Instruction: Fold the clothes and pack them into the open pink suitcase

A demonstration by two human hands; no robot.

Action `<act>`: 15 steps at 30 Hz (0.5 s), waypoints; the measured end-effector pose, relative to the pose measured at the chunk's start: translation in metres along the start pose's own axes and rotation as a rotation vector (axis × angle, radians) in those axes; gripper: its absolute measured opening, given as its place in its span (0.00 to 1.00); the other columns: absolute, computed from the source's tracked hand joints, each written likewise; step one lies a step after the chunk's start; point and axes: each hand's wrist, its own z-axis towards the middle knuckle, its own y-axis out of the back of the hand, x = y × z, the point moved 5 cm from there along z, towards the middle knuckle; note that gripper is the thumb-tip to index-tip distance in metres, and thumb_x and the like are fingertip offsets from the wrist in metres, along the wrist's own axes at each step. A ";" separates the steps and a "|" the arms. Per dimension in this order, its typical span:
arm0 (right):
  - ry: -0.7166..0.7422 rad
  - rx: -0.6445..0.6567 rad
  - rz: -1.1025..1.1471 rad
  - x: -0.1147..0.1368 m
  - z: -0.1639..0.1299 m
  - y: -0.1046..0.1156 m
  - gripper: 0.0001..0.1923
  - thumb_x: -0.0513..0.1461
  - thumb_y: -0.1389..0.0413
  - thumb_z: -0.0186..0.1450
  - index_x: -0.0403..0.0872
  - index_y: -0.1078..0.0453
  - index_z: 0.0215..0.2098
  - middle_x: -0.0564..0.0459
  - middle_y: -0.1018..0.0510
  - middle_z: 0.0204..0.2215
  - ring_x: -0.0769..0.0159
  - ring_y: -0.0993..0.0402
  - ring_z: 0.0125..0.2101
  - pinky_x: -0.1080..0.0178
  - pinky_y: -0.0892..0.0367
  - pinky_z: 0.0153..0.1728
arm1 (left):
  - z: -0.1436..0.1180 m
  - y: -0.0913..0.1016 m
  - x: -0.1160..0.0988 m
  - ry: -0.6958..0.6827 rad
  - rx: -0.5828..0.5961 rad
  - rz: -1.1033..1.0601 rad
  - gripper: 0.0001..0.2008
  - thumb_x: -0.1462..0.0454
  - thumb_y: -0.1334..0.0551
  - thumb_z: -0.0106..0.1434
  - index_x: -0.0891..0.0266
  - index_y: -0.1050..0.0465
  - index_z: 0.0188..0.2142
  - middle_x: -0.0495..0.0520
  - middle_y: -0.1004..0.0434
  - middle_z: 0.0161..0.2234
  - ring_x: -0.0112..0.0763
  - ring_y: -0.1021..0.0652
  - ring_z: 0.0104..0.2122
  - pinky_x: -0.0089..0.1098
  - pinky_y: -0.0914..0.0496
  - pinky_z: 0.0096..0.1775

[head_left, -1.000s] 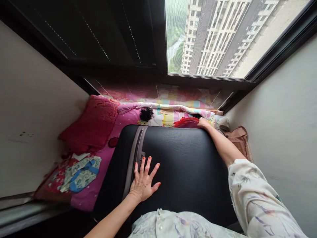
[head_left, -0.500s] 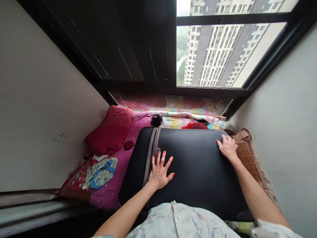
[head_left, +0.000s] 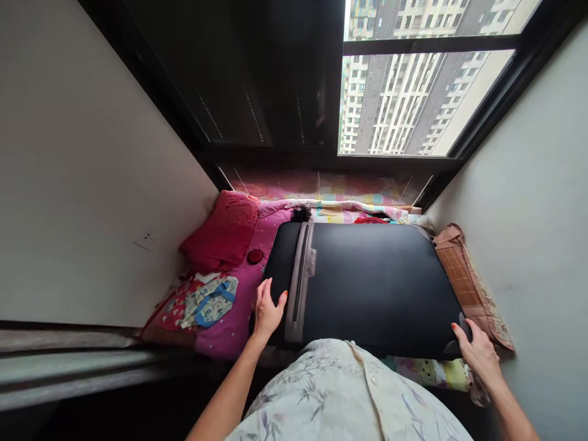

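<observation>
A large black suitcase (head_left: 367, 285) lies flat in front of me, with a grey-brown zipped strip (head_left: 302, 288) along its left part. My left hand (head_left: 268, 311) grips the suitcase's left edge, thumb on the top face and fingers reaching over the side. At the near right corner, my right hand (head_left: 478, 350) clasps the suitcase, its thumb on top and its other fingers around the side. The suitcase hides the fingertips that lie below its edges.
Pink bedding (head_left: 229, 334), a red pillow (head_left: 223, 233), patterned cloth with a blue band (head_left: 215, 304) and a round dark red object (head_left: 255, 256) lie left. A folded brown mat (head_left: 462, 275) leans by the right wall. A window (head_left: 422, 101) stands behind.
My left hand has moved from flat on the suitcase's top to its left edge. My right hand has come from the far right corner to the near right corner.
</observation>
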 end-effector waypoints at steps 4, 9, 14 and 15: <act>-0.076 0.016 0.113 0.001 -0.006 0.004 0.41 0.64 0.52 0.57 0.50 0.31 0.58 0.35 0.26 0.57 0.35 0.31 0.61 0.40 0.34 0.60 | -0.023 0.014 0.043 0.101 0.031 0.011 0.32 0.49 0.42 0.65 0.68 0.34 0.61 0.72 0.29 0.56 0.56 0.28 0.60 0.56 0.34 0.61; -0.129 -0.001 0.289 0.011 -0.015 0.005 0.43 0.62 0.48 0.55 0.49 0.35 0.62 0.39 0.26 0.60 0.42 0.30 0.61 0.47 0.34 0.61 | -0.036 0.013 0.064 0.289 0.060 -0.011 0.33 0.47 0.40 0.63 0.66 0.32 0.61 0.70 0.25 0.54 0.57 0.24 0.57 0.56 0.30 0.57; -0.225 0.017 0.374 0.013 -0.026 0.001 0.48 0.63 0.46 0.55 0.46 0.38 0.66 0.38 0.27 0.61 0.44 0.31 0.62 0.49 0.35 0.62 | -0.036 0.010 0.079 0.388 0.171 -0.112 0.37 0.47 0.38 0.61 0.68 0.34 0.62 0.74 0.26 0.58 0.57 0.26 0.60 0.55 0.31 0.60; -0.230 0.019 0.375 0.014 -0.026 0.002 0.48 0.63 0.46 0.55 0.46 0.37 0.66 0.38 0.27 0.61 0.44 0.30 0.61 0.49 0.35 0.62 | -0.036 0.010 0.081 0.406 0.191 -0.128 0.37 0.47 0.37 0.60 0.69 0.34 0.62 0.75 0.27 0.59 0.57 0.26 0.61 0.54 0.32 0.60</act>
